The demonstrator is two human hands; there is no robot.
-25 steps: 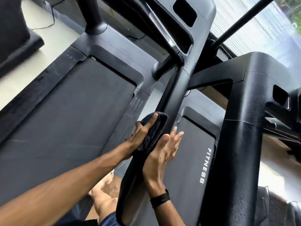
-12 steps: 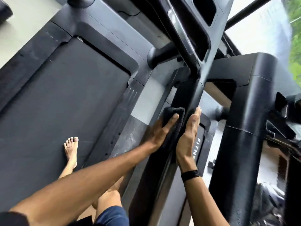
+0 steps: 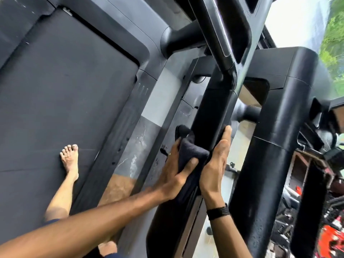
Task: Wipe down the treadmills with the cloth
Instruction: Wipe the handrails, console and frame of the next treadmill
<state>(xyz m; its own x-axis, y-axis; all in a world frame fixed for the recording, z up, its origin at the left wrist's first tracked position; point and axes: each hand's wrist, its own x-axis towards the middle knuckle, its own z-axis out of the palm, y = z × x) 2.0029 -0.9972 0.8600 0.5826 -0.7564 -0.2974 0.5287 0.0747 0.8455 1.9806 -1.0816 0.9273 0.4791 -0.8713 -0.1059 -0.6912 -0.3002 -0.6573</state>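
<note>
A dark cloth [image 3: 189, 151] is bunched against the black upright post [image 3: 214, 112] of the treadmill I stand on. My left hand [image 3: 176, 170] grips the cloth and presses it to the post's left side. My right hand [image 3: 216, 164] lies flat on the post's right side with straight fingers, a black band on its wrist. The treadmill's grey belt [image 3: 65, 99] fills the left of the view, with my bare foot [image 3: 69, 161] on it. A second treadmill's thick black upright [image 3: 275, 146] stands to the right.
The handrail and console frame [image 3: 223, 34] cross overhead. A strip of floor [image 3: 145, 127] shows between the two machines. Red and black gear [image 3: 331, 229] sits at the far right behind the second upright. A bright window and foliage lie at the top right.
Both hands have slid along the post with the cloth. The left fingers have curled around the cloth, which is now more bunched. My view has shifted left and down.
</note>
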